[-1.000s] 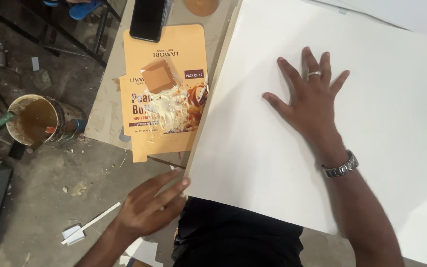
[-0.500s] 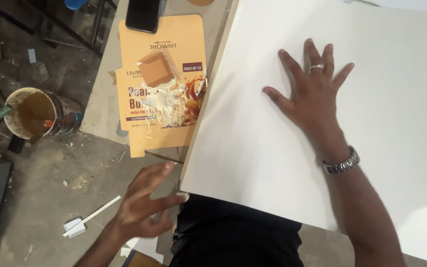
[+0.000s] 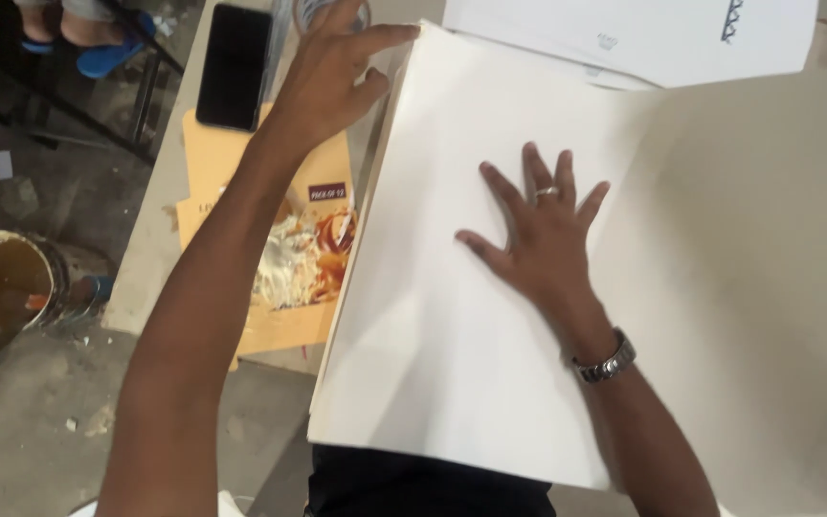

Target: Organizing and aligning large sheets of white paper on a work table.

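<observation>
White large paper sheet (image 3: 452, 316) lies on the table (image 3: 150, 258), so the right hand (image 3: 538, 239), grip spread flat at centre, should press firmly while the left hand (image 3: 337, 67), fingers loosely apart, smooths the 11 o'clock corner.

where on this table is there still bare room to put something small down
A bare strip of table runs left of the orange packet, below the phone. The white sheet under the right hand fills the rest; the top edge, by the left hand, is crowded.
</observation>
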